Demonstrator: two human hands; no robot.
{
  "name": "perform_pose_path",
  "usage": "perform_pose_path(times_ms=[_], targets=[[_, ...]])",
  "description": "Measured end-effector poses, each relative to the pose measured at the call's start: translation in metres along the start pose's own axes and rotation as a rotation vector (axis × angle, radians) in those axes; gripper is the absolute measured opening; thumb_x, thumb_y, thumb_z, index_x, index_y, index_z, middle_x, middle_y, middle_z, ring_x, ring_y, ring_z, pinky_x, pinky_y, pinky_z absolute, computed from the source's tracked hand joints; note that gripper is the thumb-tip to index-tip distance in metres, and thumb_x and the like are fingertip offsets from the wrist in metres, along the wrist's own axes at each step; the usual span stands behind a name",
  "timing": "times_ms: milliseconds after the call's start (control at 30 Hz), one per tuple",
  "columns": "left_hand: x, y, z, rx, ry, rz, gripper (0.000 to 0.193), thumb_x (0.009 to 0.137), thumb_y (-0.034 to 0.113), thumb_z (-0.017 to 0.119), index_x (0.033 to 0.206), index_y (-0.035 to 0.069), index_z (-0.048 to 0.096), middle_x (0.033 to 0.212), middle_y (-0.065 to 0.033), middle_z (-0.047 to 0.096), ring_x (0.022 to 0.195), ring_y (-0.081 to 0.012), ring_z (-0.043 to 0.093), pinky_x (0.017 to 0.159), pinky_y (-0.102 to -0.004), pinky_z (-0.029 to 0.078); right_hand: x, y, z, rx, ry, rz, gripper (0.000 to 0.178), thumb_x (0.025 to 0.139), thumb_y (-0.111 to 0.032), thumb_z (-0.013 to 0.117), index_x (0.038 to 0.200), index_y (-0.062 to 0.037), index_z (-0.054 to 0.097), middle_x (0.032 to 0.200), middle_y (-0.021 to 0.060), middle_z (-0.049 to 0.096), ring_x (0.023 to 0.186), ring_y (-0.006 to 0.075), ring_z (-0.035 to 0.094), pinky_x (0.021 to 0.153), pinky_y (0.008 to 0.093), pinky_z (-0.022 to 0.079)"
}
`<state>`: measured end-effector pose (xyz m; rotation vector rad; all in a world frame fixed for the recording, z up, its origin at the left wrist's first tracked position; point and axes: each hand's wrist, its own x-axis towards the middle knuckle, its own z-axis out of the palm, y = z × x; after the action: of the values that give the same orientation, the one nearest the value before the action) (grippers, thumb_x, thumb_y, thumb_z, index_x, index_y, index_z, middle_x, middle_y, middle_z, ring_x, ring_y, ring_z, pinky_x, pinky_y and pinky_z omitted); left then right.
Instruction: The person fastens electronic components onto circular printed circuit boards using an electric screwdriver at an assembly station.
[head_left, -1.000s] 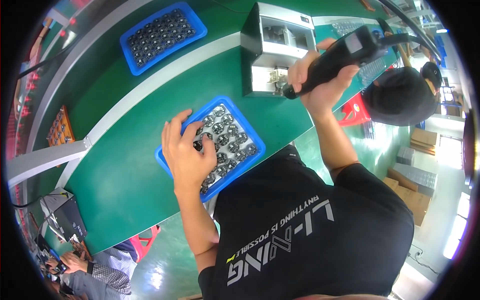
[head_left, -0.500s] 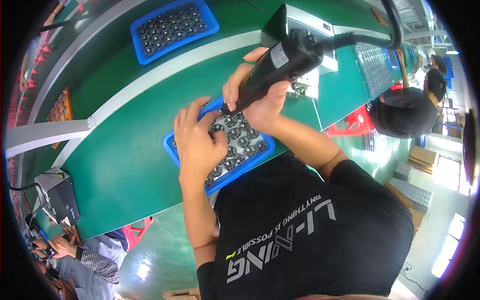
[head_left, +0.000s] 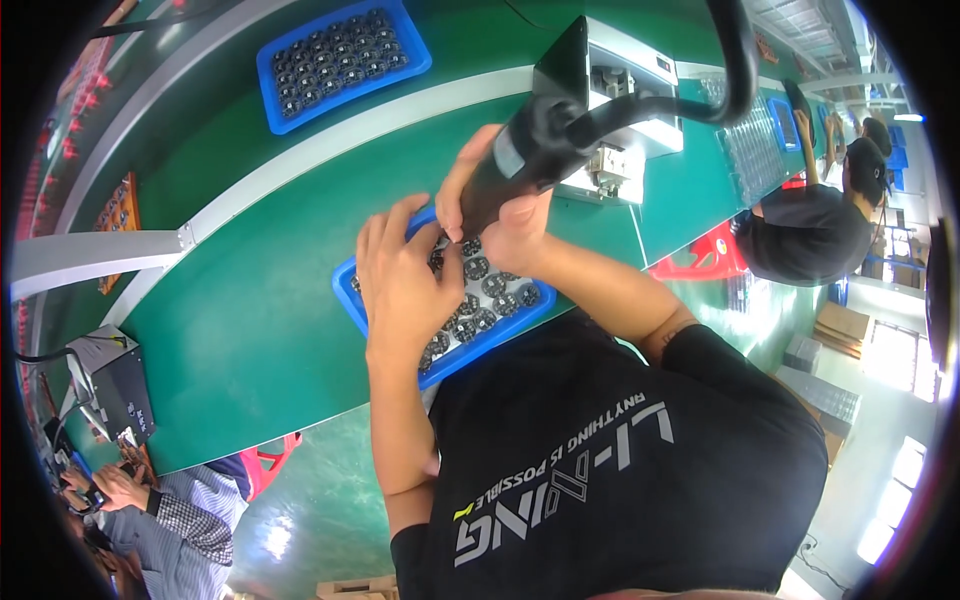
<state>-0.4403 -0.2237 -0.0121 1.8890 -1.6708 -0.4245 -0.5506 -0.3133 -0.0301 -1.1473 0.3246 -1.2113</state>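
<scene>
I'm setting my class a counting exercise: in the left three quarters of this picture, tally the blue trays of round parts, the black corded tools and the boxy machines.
Blue trays: 2 (near tray, far tray)
Black corded tool: 1
Boxy machines: 2 (white-fronted machine, grey-and-black machine)
Total: 5
</scene>
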Motion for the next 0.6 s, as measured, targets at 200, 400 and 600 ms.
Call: perform_pose_path(times_ms=[200, 400, 600], targets=[[0.001, 0.004, 0.011, 0.077, 0.073, 0.051, 0.009, 0.072, 0.006, 0.073, 0.081, 0.003, 0.073, 0.110, -0.0067, 0.067, 0.097, -0.0291, 0.060, 0.092, -0.0439, 0.045, 0.002, 0.002, -0.011, 0.047, -0.148, 0.060, 0.077, 0.086, -0.068, 0.062, 0.120, -0.0026, 0.039, 0.066, 0.0116, 0.058, 0.052, 0.0143, 0.052, 0.051, 0.0284, 0.046], [0.004, 0.013, 0.012, 0.077, 0.041, 0.027, 0.008, 0.073, 0.007, 0.075, 0.080, 0.004, 0.075, 0.107, -0.0066, 0.068, 0.097, -0.0293, 0.061, 0.090, -0.0429, 0.046, 0.001, -0.001, -0.017, 0.052, -0.068, 0.008, 0.077, 0.089, -0.069, 0.058, 0.124, -0.0024, 0.038, 0.066, 0.0113, 0.058, 0.052, 0.0153, 0.053, 0.052, 0.0288, 0.046], [0.005, 0.012, 0.014, 0.091, 0.026, 0.020, 0.012, 0.078, 0.012, 0.077, 0.087, 0.004, 0.077, 0.111, -0.0078, 0.068, 0.100, -0.0304, 0.061, 0.094, -0.0441, 0.046, 0.008, -0.043, -0.031, -0.007, 0.289, -0.112, 0.084, 0.089, -0.079, 0.037, 0.139, -0.0123, 0.029, 0.060, 0.0081, 0.052, 0.044, 0.0181, 0.049, 0.045, 0.0315, 0.043]])
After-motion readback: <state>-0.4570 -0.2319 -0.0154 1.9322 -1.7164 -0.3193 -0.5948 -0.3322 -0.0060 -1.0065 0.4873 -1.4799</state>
